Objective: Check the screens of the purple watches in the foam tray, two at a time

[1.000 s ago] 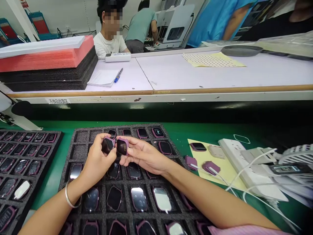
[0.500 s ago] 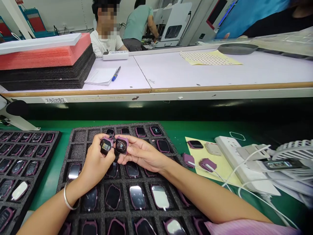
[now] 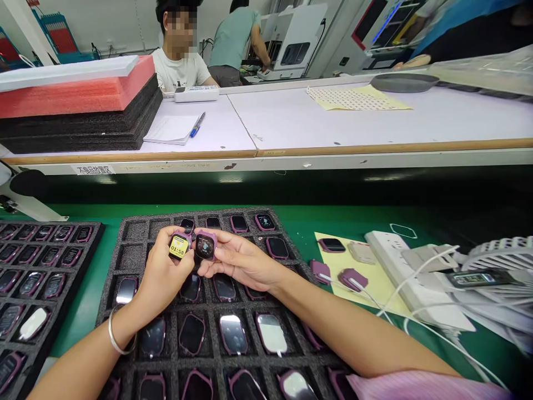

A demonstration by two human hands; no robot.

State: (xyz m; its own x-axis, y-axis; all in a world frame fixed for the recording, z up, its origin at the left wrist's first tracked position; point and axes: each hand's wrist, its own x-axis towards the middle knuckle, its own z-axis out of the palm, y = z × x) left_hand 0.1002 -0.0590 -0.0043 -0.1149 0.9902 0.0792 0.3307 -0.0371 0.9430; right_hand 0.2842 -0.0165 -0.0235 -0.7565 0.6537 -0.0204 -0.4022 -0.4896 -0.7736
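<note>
My left hand is closed around a purple smartwatch case whose lit yellow screen reads 01:58. Right beside it, a second purple smartwatch case with a dark watch face is gripped between the thumb and fingers of my right hand. Both watches are held side by side, screens up, above a black foam tray. Several purple-framed watches sit in the tray's square compartments, mostly with dark screens. My hands and forearms hide some of the compartments.
Another foam tray of watches lies at left. To the right are a yellow sheet with watch parts on cables, a white power strip and loose white cables. Behind runs a raised shelf with stacked foam. A person sits beyond it.
The screen of the watch in my left hand has turned from a dim display to bright yellow showing 01:58. Both hands stay nearly in place. At the back right, a person's arm has shifted.
</note>
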